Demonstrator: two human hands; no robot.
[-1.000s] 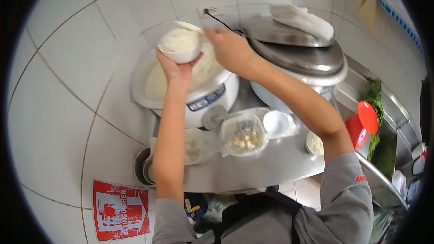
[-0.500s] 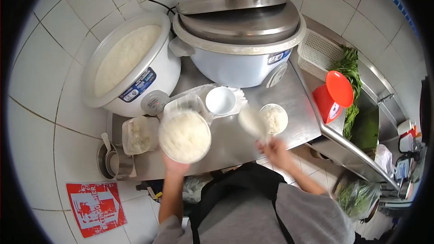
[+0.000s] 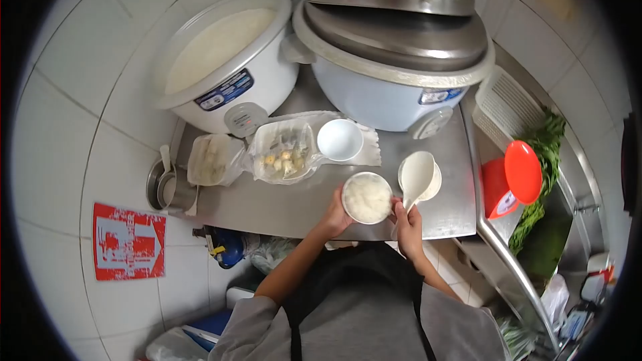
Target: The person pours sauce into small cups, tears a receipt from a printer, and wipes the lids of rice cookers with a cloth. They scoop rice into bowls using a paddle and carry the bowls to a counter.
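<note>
My left grip [image 3: 336, 217] cups the rice bowl [image 3: 367, 198] | right grip [image 3: 408, 224] clasps the paddle [image 3: 418, 174] by its handle | bowl likely stiff, weighty, slick; best held below rim

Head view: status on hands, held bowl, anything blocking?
Left hand holding rice-filled bowl. Right hand gripping white rice paddle. Paddle partly hides another bowl.

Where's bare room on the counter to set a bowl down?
Counter front left, between the plastic tubs and front edge. Also right, between the bowl beneath the paddle and the right edge. Crowded: the strip before the cookers, and front-centre, around left hand and right hand.
</note>
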